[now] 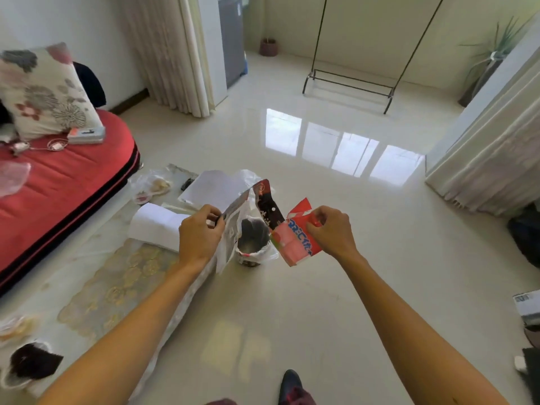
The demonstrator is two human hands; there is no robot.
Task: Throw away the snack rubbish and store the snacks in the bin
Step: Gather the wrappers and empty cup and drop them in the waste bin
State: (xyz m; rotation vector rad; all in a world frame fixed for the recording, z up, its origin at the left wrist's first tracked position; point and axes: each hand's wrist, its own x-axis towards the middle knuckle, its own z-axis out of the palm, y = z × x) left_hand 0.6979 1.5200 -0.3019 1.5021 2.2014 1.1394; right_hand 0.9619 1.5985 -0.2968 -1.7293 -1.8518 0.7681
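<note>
The left hand (201,238) pinches a silver wrapper (230,229); the right hand (331,229) grips a pink packet (295,244). Both hang above the small bin (252,244) between them, probably for dropping.

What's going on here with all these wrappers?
A person is clearing snack rubbish. The left hand grips a silver-and-dark snack bag, the right hand pinches a pink and red wrapper. Both are held above a small lined waste bin on the floor; nothing has been dropped in yet.
</note>
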